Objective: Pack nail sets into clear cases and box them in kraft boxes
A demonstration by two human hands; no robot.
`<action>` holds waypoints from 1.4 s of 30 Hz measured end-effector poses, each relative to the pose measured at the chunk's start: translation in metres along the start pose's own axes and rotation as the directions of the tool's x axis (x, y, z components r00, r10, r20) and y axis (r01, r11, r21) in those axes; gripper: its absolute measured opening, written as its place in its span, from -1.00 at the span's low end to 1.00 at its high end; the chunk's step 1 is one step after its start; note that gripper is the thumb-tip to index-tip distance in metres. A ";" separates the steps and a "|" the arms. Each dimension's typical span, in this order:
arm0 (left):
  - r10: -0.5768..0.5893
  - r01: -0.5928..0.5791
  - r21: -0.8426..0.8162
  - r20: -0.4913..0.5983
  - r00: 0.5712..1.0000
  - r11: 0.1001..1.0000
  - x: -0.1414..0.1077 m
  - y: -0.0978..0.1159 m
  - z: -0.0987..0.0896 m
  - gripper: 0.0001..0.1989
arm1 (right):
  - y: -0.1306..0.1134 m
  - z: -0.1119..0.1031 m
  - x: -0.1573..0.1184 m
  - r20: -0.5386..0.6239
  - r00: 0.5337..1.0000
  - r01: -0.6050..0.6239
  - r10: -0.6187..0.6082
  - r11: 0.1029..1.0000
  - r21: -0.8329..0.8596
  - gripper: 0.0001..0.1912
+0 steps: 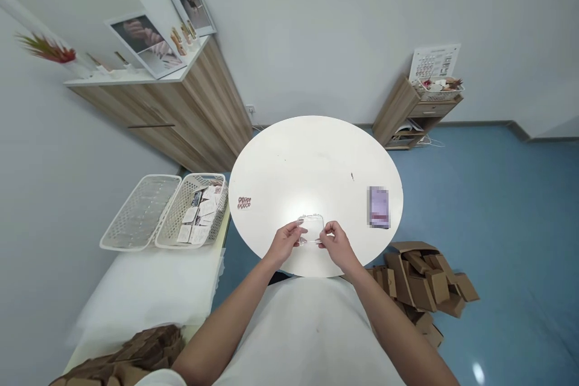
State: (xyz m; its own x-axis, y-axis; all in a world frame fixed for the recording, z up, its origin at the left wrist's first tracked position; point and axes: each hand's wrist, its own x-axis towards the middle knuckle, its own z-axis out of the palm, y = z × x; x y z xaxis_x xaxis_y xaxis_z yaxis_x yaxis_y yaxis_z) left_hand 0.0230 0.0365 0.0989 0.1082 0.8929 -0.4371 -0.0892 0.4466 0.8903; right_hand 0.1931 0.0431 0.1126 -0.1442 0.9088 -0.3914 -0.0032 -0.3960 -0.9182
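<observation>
Over the near part of a round white table [312,163], a small clear plastic case [312,228] is held between my two hands. My left hand [286,241] pinches its left side, and my right hand [336,243] grips its right side near the lower corner. The case is see-through, so I cannot make out whether anything is inside. To the left on the tabletop lies a small card of reddish press-on nails [244,202]. At the right side rests a purple, blurred flat item [379,207].
Two white baskets [156,180] stand at the left, one holding printed cards [201,217]. Brown cardboard boxes [423,283] are piled on the floor at right. A wooden cabinet [199,108] and a small shelf unit [398,111] stand by the wall. Brown packaging [136,353] lies lower left.
</observation>
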 end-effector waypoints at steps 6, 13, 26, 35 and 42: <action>0.105 -0.099 0.102 -0.055 0.993 0.990 0.014 -0.002 0.012 -0.49 | 0.009 -0.030 -0.001 0.092 0.994 0.086 -0.063 0.959 -0.271 -0.71; 0.112 -0.109 0.100 -0.029 0.993 0.989 0.022 -0.001 0.008 -0.51 | -0.005 -0.037 0.003 0.290 0.937 0.318 -0.194 0.817 -0.482 -0.43; 0.126 -0.159 0.147 0.214 0.969 0.976 0.006 0.003 0.002 -0.17 | 0.001 -0.033 0.003 0.231 0.946 0.300 -0.229 0.890 -0.343 -0.51; 0.144 -0.169 0.099 0.225 0.964 0.981 0.005 -0.007 0.008 -0.17 | 0.005 -0.034 0.002 0.200 0.942 0.321 -0.270 0.899 -0.298 -0.52; 0.132 -0.154 0.088 0.213 0.968 0.984 0.004 -0.011 0.010 -0.17 | 0.011 -0.037 0.008 0.187 0.941 0.328 -0.284 0.901 -0.283 -0.51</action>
State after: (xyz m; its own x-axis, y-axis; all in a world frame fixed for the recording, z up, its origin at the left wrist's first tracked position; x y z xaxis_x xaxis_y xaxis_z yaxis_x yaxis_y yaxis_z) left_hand 0.0348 0.0343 0.0884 0.3037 0.9113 -0.2781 -0.0174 0.2972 0.9547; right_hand 0.2286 0.0507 0.0969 -0.3199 0.9425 -0.0966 0.2295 -0.0218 -0.9731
